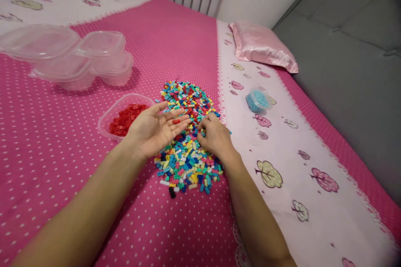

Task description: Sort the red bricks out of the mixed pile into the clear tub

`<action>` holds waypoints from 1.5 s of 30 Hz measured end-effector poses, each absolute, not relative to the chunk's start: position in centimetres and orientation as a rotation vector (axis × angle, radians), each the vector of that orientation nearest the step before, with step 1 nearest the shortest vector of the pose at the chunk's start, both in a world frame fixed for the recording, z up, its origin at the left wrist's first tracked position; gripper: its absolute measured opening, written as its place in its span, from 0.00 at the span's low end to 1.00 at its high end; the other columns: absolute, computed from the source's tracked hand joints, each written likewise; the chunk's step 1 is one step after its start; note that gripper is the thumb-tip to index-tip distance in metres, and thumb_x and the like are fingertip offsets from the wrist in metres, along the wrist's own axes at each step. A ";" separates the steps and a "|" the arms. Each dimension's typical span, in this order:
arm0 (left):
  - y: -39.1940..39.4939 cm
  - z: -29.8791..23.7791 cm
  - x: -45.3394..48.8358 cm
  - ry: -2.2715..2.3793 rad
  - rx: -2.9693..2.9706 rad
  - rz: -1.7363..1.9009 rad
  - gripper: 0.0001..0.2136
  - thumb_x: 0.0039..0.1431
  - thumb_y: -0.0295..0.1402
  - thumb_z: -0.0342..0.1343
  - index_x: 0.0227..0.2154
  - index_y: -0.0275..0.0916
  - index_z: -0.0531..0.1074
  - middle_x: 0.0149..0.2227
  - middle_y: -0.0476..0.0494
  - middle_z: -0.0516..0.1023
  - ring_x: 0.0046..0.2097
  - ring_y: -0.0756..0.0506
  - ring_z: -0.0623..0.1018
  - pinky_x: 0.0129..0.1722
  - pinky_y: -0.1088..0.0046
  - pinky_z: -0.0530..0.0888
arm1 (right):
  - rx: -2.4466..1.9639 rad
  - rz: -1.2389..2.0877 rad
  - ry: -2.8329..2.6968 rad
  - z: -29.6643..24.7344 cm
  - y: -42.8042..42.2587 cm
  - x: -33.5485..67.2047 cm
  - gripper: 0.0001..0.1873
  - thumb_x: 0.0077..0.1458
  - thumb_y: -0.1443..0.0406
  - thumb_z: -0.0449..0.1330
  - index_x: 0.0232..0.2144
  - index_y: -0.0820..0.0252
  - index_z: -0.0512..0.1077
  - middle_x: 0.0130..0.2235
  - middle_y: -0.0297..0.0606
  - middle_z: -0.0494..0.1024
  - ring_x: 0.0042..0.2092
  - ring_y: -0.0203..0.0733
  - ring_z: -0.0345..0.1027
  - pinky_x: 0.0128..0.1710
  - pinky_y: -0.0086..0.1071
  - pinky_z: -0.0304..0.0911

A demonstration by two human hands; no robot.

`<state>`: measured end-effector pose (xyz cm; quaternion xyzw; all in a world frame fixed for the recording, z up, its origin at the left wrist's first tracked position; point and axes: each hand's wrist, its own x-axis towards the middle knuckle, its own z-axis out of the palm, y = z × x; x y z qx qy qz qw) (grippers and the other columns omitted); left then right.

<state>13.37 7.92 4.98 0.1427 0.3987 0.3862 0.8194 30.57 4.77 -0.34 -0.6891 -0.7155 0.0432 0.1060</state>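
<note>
My left hand (153,131) is palm up with its fingers stretched out flat, and a small red toy brick (177,121) rests on the fingers. My right hand (214,135) is closed in a pinch low over the right side of the mixed toy brick pile (188,162). Anything between its fingertips is hidden. Blue, yellow, red, white, green and pink bricks make up the pile, partly covered by both hands. Beside my left wrist, a clear plastic tub (105,123) holds red bricks (128,117).
Stacked clear plastic containers (106,56) stand at the far left. To the right, a small clear container (266,98) contains light blue bricks. A pink satin pillow (263,46) lies near the grey headboard (341,58). One black brick (172,192) sits at the pile's near edge.
</note>
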 end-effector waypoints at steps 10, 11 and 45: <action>8.2 4.6 13.2 0.832 0.295 0.795 0.24 0.60 0.34 0.46 0.56 0.22 0.60 0.44 0.28 0.75 0.49 0.40 0.75 0.45 0.70 0.75 | -1.836 0.135 -1.851 0.9 4.8 30.9 0.07 0.50 0.64 0.57 0.33 0.58 0.72 0.44 0.41 0.71 0.41 0.43 0.67 0.36 0.33 0.63; 8.2 4.6 13.2 0.834 0.298 0.794 0.24 0.61 0.34 0.46 0.56 0.22 0.61 0.45 0.27 0.75 0.49 0.40 0.75 0.45 0.70 0.75 | -1.800 0.133 -1.827 1.0 4.8 30.9 0.07 0.50 0.65 0.57 0.33 0.59 0.72 0.44 0.41 0.71 0.40 0.42 0.67 0.35 0.33 0.63; 8.3 5.6 12.3 0.852 0.368 1.037 0.15 0.60 0.34 0.45 0.43 0.29 0.70 0.35 0.36 0.75 0.40 0.45 0.77 0.44 0.72 0.75 | -1.475 0.395 -2.301 -0.1 4.1 27.7 0.11 0.59 0.67 0.55 0.42 0.59 0.75 0.42 0.40 0.76 0.45 0.41 0.67 0.47 0.36 0.62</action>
